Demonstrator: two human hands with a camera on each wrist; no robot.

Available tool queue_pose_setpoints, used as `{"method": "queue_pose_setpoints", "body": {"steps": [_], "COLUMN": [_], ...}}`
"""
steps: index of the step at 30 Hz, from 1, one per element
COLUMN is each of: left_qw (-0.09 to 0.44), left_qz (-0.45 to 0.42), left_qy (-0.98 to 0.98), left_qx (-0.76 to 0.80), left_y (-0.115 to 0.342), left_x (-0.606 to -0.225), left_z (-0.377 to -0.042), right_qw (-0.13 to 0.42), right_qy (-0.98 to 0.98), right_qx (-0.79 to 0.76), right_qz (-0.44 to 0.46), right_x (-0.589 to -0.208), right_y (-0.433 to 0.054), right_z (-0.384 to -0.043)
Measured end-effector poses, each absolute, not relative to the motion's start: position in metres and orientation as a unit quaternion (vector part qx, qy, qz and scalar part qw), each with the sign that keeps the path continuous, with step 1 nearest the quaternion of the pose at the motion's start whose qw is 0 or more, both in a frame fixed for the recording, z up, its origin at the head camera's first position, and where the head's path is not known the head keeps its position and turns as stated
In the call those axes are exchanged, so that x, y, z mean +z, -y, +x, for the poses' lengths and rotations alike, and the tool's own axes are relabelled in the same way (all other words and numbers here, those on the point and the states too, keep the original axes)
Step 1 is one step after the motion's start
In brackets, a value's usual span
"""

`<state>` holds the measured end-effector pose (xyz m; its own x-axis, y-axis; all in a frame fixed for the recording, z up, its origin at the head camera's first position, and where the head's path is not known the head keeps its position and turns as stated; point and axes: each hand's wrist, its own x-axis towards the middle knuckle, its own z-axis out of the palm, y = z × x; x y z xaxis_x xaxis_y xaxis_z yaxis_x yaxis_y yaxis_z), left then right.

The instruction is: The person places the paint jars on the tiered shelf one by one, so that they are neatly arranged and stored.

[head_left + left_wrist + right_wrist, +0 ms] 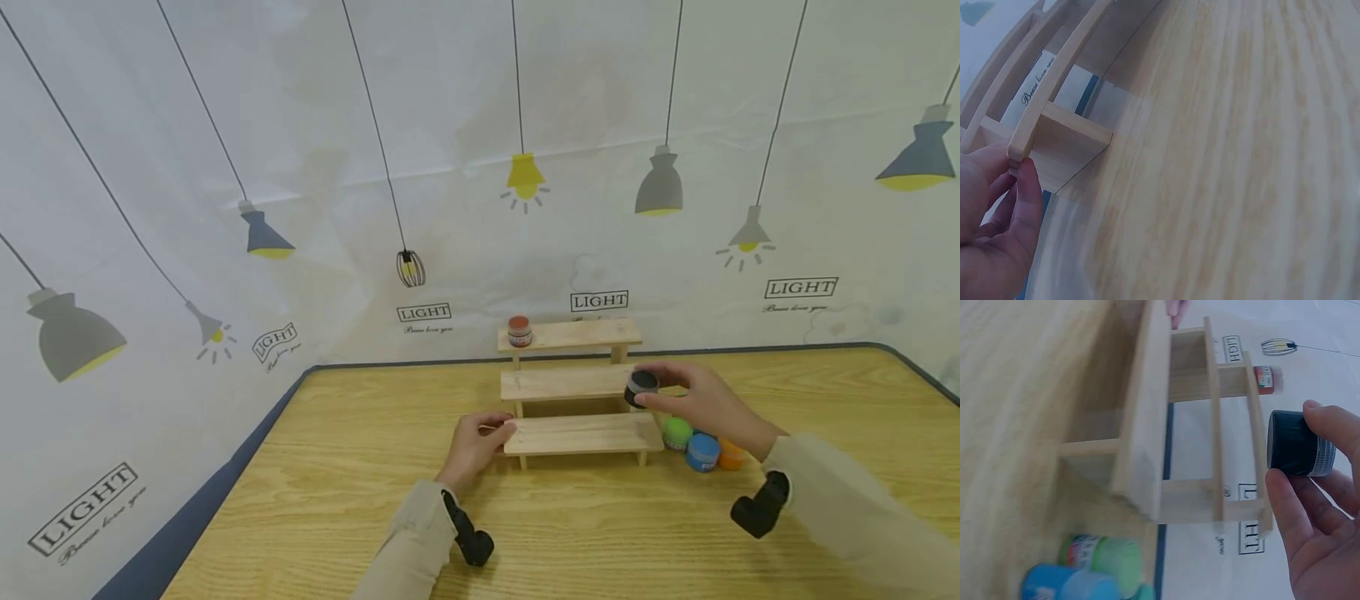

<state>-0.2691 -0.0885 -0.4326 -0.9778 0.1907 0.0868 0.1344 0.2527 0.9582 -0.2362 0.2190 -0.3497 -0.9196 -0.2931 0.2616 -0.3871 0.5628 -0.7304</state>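
A three-tier wooden step shelf (582, 434) stands on the table near the wall. My left hand (474, 448) pinches the left end of its lowest board, thumb above and fingers below, as the left wrist view shows (1007, 219). A small jar of black paint (642, 388) is in my right hand (705, 404), gripped between thumb and fingers, in front of the right end of the middle board. The right wrist view shows this black jar (1294, 444) tipped on its side in that view. On the top board, at its left end, sits a red paint jar (519, 331).
To the right of the shelf, under my right hand, stand a green jar (677, 433), a blue jar (702, 452) and an orange jar (731, 454) close together. Behind the table hangs a pale wall covering (465, 208) printed with lamps.
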Motion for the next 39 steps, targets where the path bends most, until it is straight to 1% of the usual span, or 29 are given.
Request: {"method": "queue_pose_setpoints", "body": {"steps": [4, 6, 16, 24, 28, 31, 35, 39], "left_qw": [0.026, 0.026, 0.024, 0.023, 0.023, 0.022, 0.023, 0.023], "left_qz": [0.103, 0.103, 0.096, 0.094, 0.096, 0.095, 0.091, 0.089], "left_qy": [-0.790, -0.789, -0.792, -0.796, -0.798, -0.797, -0.792, -0.791], "left_qx": [0.603, 0.605, 0.603, 0.598, 0.594, 0.596, 0.603, 0.605], "left_y": [0.088, 0.088, 0.087, 0.084, 0.083, 0.083, 0.084, 0.085], "left_x": [-0.433, -0.432, -0.430, -0.405, -0.400, -0.400, -0.404, -0.419], "left_z": [-0.271, -0.271, -0.269, -0.250, -0.246, -0.246, -0.249, -0.260], "right_qw": [0.082, 0.085, 0.071, 0.063, 0.054, 0.052, 0.064, 0.068], "right_qy": [0.876, 0.871, 0.855, 0.865, 0.868, 0.870, 0.871, 0.874], "right_qx": [0.426, 0.431, 0.468, 0.459, 0.461, 0.460, 0.451, 0.442], "right_qz": [0.213, 0.220, 0.215, 0.193, 0.177, 0.169, 0.184, 0.189], "right_x": [-0.339, -0.333, -0.322, -0.323, -0.321, -0.319, -0.319, -0.324], "right_y": [-0.209, -0.204, -0.177, -0.165, -0.160, -0.156, -0.150, -0.147], "right_z": [-0.250, -0.258, -0.291, -0.310, -0.318, -0.323, -0.330, -0.336]}}
